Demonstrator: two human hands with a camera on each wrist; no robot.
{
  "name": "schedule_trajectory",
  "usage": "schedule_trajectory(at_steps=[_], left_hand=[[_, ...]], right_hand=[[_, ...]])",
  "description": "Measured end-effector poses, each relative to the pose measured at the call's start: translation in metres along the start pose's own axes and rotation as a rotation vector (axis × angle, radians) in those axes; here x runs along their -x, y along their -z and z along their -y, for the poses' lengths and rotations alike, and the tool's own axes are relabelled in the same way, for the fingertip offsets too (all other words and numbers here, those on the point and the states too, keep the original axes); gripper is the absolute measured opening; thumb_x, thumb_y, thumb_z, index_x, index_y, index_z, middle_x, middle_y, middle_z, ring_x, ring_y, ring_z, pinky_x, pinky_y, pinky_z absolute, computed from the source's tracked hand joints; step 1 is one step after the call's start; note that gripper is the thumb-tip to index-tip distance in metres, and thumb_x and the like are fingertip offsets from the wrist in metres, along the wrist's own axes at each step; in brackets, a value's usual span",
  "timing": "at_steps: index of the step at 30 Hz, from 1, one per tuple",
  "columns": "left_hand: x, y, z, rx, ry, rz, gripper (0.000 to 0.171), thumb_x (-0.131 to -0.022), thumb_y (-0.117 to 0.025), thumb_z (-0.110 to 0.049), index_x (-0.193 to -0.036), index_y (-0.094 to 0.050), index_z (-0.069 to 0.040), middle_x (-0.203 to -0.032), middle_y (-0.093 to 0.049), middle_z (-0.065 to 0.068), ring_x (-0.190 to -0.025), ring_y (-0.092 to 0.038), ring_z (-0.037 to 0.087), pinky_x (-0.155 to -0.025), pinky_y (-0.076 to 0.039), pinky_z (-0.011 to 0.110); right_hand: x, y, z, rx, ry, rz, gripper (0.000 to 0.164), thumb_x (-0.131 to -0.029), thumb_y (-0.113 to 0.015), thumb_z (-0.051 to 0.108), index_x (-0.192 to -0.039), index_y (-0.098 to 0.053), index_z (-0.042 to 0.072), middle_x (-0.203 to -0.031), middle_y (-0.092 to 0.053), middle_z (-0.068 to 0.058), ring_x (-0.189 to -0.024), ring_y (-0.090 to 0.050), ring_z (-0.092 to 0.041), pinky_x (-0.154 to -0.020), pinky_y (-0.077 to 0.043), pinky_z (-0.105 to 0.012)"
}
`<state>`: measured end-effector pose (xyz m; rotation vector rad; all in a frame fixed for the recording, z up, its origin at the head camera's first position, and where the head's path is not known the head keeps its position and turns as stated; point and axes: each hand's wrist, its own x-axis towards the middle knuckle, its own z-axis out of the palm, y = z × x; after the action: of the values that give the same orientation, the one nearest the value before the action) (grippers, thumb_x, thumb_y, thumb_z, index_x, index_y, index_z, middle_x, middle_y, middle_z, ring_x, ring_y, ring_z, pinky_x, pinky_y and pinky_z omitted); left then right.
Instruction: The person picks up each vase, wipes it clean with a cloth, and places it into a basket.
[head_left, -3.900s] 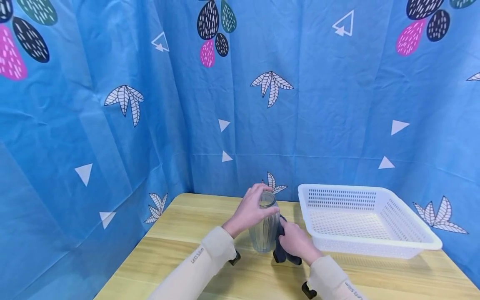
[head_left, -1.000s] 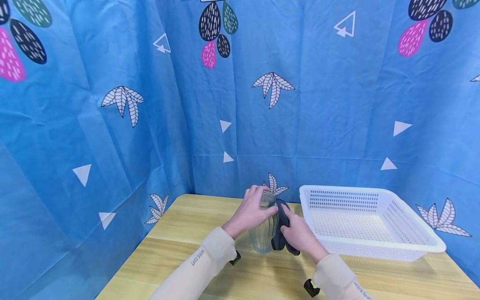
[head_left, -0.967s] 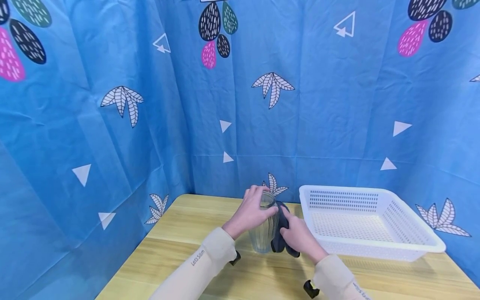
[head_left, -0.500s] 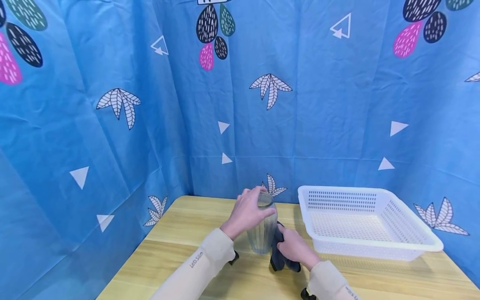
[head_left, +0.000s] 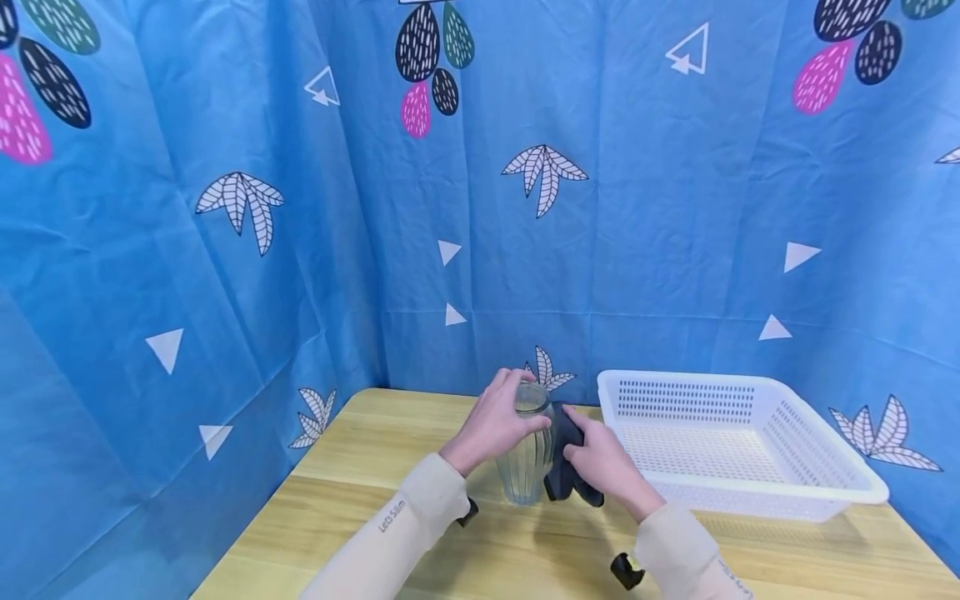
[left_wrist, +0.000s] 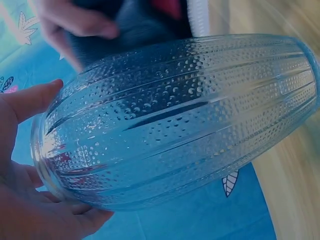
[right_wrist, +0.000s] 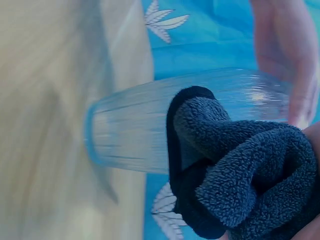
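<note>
A clear ribbed glass vase (head_left: pixel 525 475) with a bumpy, dimpled surface stands on the wooden table. My left hand (head_left: pixel 497 423) grips it round the rim, thumb on the near side. In the left wrist view the vase (left_wrist: pixel 170 125) fills most of the picture, held at its mouth end. On its right side, my right hand (head_left: pixel 603 462) holds a bunched dark grey terry cloth (head_left: pixel 562 454) against the glass. Folds and black edging of the cloth (right_wrist: pixel 245 165) show in the right wrist view, overlapping the vase (right_wrist: pixel 130 130). The cloth hides part of the right fingers.
A white perforated plastic basket (head_left: pixel 750 492) stands to the right, close to my right hand. Behind the wooden table (head_left: pixel 360 517) hangs a blue patterned curtain (head_left: pixel 660 208), which also runs along the left side.
Compared with half a second ago, my right hand and the cloth have moved up along the vase's side; the cloth was lower then. My left hand keeps its grip on the rim.
</note>
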<state>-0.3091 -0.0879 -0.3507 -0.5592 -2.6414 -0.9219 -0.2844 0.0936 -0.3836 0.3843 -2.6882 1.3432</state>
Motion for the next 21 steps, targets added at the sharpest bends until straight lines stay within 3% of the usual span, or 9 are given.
schedule_trajectory(at_steps=[6,10,12,15,21], left_hand=[[-0.002,0.002,-0.002,-0.042,-0.016,-0.003,0.062,-0.072,-0.072,-0.049,-0.125,-0.049,-0.028,-0.133,-0.047,-0.008,-0.124,-0.04,0.018,-0.097,-0.037,0.041],[-0.004,0.003,-0.005,-0.03,-0.04,0.016,0.059,-0.073,-0.072,-0.042,-0.126,-0.05,-0.027,-0.134,-0.047,-0.006,-0.124,-0.042,0.021,-0.098,-0.036,0.042],[-0.004,0.002,-0.006,-0.026,-0.055,0.024,0.058,-0.074,-0.072,-0.037,-0.126,-0.05,-0.026,-0.133,-0.047,-0.005,-0.123,-0.041,0.021,-0.098,-0.036,0.042],[-0.004,0.001,-0.007,-0.019,-0.065,0.036,0.059,-0.073,-0.07,-0.03,-0.128,-0.049,-0.024,-0.133,-0.045,-0.004,-0.121,-0.041,0.02,-0.096,-0.037,0.041],[-0.001,-0.003,-0.006,-0.003,-0.051,0.055,0.065,-0.072,-0.07,-0.031,-0.131,-0.044,-0.027,-0.132,-0.042,-0.008,-0.118,-0.038,0.016,-0.093,-0.039,0.04]], right_hand=[[-0.004,0.016,0.01,-0.013,0.08,-0.115,0.07,-0.079,-0.056,0.0,-0.141,-0.038,0.028,-0.125,-0.053,-0.02,-0.07,-0.056,-0.021,-0.059,-0.044,-0.031],[-0.005,0.013,0.007,0.03,0.132,-0.142,0.071,-0.08,-0.056,0.0,-0.141,-0.036,0.03,-0.122,-0.055,-0.02,-0.067,-0.055,-0.019,-0.059,-0.044,-0.03],[-0.005,0.007,0.001,0.068,0.129,-0.127,0.072,-0.08,-0.057,0.001,-0.143,-0.035,0.027,-0.121,-0.056,-0.02,-0.061,-0.055,-0.019,-0.057,-0.044,-0.031],[-0.005,-0.005,-0.011,0.157,0.103,-0.1,0.071,-0.079,-0.06,0.003,-0.144,-0.033,0.019,-0.121,-0.057,-0.022,-0.073,-0.059,-0.02,-0.063,-0.045,-0.032],[0.001,-0.028,-0.029,0.262,-0.007,0.059,0.067,-0.083,-0.058,0.01,-0.143,-0.03,0.005,-0.115,-0.06,-0.024,-0.073,-0.059,-0.016,-0.062,-0.044,-0.033]])
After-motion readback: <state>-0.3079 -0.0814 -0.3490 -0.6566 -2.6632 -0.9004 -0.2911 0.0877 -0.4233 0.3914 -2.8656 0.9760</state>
